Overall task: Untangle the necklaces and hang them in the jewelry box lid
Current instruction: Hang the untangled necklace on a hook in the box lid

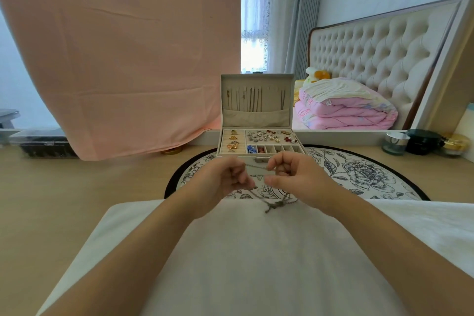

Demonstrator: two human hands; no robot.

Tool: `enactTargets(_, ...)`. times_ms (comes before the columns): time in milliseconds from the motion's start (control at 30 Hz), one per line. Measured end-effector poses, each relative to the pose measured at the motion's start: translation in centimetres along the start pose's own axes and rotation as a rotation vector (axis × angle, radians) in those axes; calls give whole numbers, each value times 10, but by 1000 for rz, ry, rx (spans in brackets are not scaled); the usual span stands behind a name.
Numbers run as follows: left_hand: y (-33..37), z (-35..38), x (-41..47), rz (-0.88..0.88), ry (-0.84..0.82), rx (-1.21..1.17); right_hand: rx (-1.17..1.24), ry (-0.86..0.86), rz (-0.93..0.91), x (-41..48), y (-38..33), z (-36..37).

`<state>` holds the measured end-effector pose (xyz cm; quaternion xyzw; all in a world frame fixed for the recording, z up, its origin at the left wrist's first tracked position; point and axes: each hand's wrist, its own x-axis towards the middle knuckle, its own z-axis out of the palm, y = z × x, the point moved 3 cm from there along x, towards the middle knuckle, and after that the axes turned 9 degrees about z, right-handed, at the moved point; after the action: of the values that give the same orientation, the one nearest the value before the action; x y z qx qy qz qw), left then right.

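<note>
A tangle of thin metal necklaces (275, 205) hangs between my hands above a white cloth (256, 251). My left hand (225, 177) pinches one chain strand with curled fingers. My right hand (289, 174) pinches another strand, and a short length of chain runs taut between both hands. Just beyond them stands the open beige jewelry box (259, 145). Its upright lid (256, 100) has several necklaces hanging above a fabric pocket. The box tray holds rings, earrings and beads.
The box sits on a round floral mat (359, 174) on a wooden tabletop (77, 187). A pink cloth (115, 59) hangs at the left. Small jars (420, 142) stand at the right, below a mirror showing a bed. A clear plastic case (38, 142) lies far left.
</note>
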<state>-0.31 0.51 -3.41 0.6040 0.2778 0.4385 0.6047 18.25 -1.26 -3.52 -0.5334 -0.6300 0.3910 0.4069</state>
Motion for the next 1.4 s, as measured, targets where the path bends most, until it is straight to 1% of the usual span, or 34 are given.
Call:
enactTargets(67,3,-5,0,54,-57,-130,-67,64,-1,2,2,-4)
enactTargets(100,2,-10,0,52,-47,-156,-82,111,0,3,4,-6)
enactTargets(167,4,-16,3,53,7,-107,-94,203,19,5,10,-12)
enactTargets(233,6,-24,3,81,72,97,-73,266,58,7,16,-16)
enactTargets(367,1,-35,3,108,153,667,1,331,113,10,21,-20)
enactTargets(567,-5,-29,1,119,224,1164,-56,293,124,9,28,-20)
enactTargets(700,-9,-35,2,117,327,1225,-61,177,165,15,36,-9)
enactTargets(800,-16,-43,5,96,430,1238,-109,263,123,28,32,-4)
enactTargets(833,-19,-47,7,79,466,1231,-43,270,114,33,29,-4)
enactTargets(900,-23,-56,10,44,521,1265,119,214,127,42,28,0)
enactTargets(933,-24,-61,11,27,541,1313,148,178,129,44,31,2)
enactTargets(1000,-25,-69,11,-23,566,1451,80,126,113,44,36,5)
enactTargets(1033,-24,-72,11,-62,564,1530,-21,114,107,43,39,5)
enactTargets(1067,-23,-74,10,-90,550,1603,-162,100,109,40,40,4)
enactTargets(1100,-22,-75,11,-78,530,1655,-305,76,118,37,41,3)
enactTargets(1133,-21,-74,13,-16,507,1668,-433,49,116,35,40,2)
enactTargets(1167,-19,-70,15,80,466,1636,-541,19,92,34,39,2)
enactTargets(1200,-18,-63,18,182,390,1564,-622,-12,54,33,37,3)
enactTargets(1233,-20,-54,21,258,264,1475,-677,-35,11,33,34,4)
enactTargets(1267,-23,-43,24,296,106,1396,-718,-47,-19,33,32,6)
enactTargets(1333,-34,-26,28,296,-173,1317,-806,-53,-47,33,29,8)
enactTargets(1367,-40,-23,29,284,-254,1314,-841,-52,-53,33,29,9)
enactTargets(1400,-44,-22,31,276,-293,1314,-854,-50,-56,33,30,9)
